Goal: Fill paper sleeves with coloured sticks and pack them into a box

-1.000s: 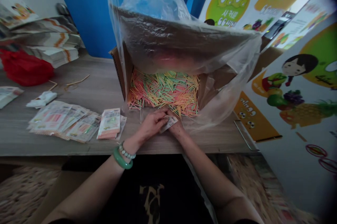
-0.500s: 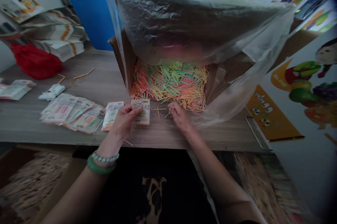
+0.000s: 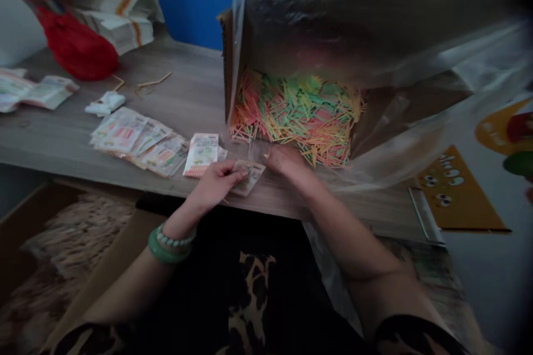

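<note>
My left hand (image 3: 219, 181) is closed on a small printed packet (image 3: 252, 176), thumb on top, held tilted over the table's front edge. Just right of the packet, my right hand (image 3: 287, 161) has its fingers curled together, with a small pale tip showing at them; what they hold is too small and blurred to name. Beyond the hands, a heap of thin coloured sticks (image 3: 291, 110), pink, green, yellow and orange, spills at the mouth of a cardboard box (image 3: 225, 66). Beside my left hand lies a stack of printed packets (image 3: 202, 154).
Fanned packets (image 3: 141, 141) lie further left, near a crumpled white wad (image 3: 105, 103) and a bent stick (image 3: 155, 80). A red bag (image 3: 79, 46) stands behind them. Clear plastic sheeting (image 3: 400, 155) drapes over the box. An orange card (image 3: 462, 194) is at the right.
My head view has swung, so the scene sits further right. The packet in my left hand is now tilted, and my right hand has come closer to it.
</note>
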